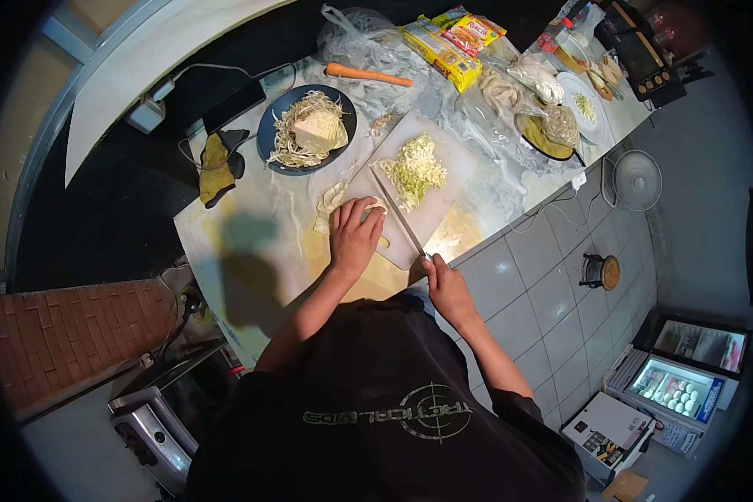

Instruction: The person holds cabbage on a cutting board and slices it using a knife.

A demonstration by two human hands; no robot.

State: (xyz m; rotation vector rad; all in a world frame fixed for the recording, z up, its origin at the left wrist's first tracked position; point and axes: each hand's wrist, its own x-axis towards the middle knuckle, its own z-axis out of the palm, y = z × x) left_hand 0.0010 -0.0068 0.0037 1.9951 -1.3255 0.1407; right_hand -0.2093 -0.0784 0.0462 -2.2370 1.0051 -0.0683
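Observation:
My right hand (448,291) is closed around the handle of a knife (403,219), whose blade points up and left across the white cutting board (437,219). Left of the blade, my left hand (357,238) presses a pale piece of cabbage (379,206) onto the board with bent fingers, which partly hide it. A pile of chopped cabbage (421,164), pale with some light green, lies just beyond the knife. Beside my left fingertips a loose cabbage leaf (330,203) rests at the board's left edge.
Farther back are a dark plate (269,152) of bean sprouts and a cabbage chunk, a carrot (368,74), yellow seasoning packets (453,46) and plastic bags (361,35). A white plate (579,88) stands at the right. The table's edge runs close to my right hand.

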